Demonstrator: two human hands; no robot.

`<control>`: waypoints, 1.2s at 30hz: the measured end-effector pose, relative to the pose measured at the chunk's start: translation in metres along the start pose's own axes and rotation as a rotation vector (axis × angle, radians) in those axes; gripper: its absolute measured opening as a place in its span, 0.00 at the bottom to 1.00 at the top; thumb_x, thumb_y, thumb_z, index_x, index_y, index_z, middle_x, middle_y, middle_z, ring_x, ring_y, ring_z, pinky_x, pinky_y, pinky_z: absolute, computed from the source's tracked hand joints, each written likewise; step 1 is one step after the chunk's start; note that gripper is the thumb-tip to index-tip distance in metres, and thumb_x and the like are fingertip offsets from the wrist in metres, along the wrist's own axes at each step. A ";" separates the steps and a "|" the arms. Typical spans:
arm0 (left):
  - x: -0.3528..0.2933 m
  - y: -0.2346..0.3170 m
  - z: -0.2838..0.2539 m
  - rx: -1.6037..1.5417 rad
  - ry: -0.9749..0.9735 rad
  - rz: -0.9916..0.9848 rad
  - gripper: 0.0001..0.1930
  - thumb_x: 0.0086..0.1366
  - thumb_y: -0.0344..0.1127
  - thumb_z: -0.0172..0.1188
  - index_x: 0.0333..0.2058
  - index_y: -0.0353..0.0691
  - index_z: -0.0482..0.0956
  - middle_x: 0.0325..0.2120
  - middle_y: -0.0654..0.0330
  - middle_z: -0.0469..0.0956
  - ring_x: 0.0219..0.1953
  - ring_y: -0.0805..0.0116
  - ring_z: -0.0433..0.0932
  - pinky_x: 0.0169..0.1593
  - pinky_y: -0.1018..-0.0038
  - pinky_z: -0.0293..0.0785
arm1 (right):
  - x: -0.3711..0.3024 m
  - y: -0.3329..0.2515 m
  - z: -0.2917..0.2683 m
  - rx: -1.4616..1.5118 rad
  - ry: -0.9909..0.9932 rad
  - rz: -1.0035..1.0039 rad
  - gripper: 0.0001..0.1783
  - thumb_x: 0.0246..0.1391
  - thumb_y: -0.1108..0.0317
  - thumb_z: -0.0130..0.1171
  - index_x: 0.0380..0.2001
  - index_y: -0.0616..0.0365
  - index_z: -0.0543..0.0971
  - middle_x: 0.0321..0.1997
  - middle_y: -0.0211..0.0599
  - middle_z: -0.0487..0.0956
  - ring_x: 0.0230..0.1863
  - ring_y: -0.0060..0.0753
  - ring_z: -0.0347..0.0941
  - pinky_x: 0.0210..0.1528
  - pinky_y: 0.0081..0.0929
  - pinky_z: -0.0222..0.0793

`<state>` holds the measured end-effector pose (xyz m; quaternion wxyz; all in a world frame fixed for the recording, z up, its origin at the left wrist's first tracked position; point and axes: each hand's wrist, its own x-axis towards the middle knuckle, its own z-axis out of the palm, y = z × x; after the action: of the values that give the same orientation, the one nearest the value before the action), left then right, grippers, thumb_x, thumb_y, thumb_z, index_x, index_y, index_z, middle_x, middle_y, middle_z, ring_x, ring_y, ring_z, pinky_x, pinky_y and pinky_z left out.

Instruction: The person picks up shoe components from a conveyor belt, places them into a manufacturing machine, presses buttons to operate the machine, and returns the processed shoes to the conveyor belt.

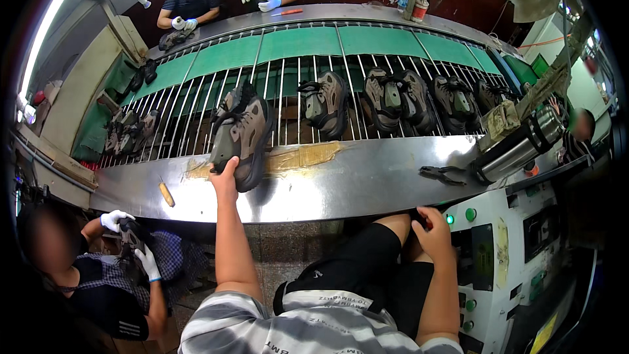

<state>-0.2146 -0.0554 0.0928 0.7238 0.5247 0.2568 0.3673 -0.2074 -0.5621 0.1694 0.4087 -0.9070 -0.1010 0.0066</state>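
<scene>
My left hand (226, 172) is closed on the heel end of a brown and grey shoe (252, 132) with a black sole. The shoe is raised over the steel ledge (367, 183), toe pointing away from me. Behind its toe, partly covered, another shoe (227, 100) shows. Near my right knee, my right hand (434, 233) has its fingers curled; something small and dark seems to be between them, too hidden to name. Farther off, a similar shoe (325, 106) rests on the metal bars (282, 101).
More shoes (400, 101) line the bars to the right, beside a green belt (298, 44). On the ledge lie a yellow-handled awl (166, 194), dark pliers (443, 174) and a steel flask (517, 144). A control cabinet (488, 213) stands right. Co-workers in white gloves (148, 262) sit left and opposite.
</scene>
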 end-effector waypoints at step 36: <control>0.179 -0.039 0.019 1.579 -0.149 0.186 0.50 0.41 0.54 0.73 0.62 0.42 0.62 0.52 0.46 0.73 0.53 0.51 0.74 0.55 0.62 0.71 | -0.110 0.152 0.039 -0.037 0.173 0.506 0.07 0.52 0.74 0.58 0.35 0.63 0.79 0.33 0.42 0.80 0.35 0.36 0.78 0.40 0.29 0.73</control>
<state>-0.0826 0.0701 0.0647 0.1200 0.9247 0.3473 0.0997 -0.2919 -0.6518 0.0229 0.3844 -0.9080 0.1641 0.0290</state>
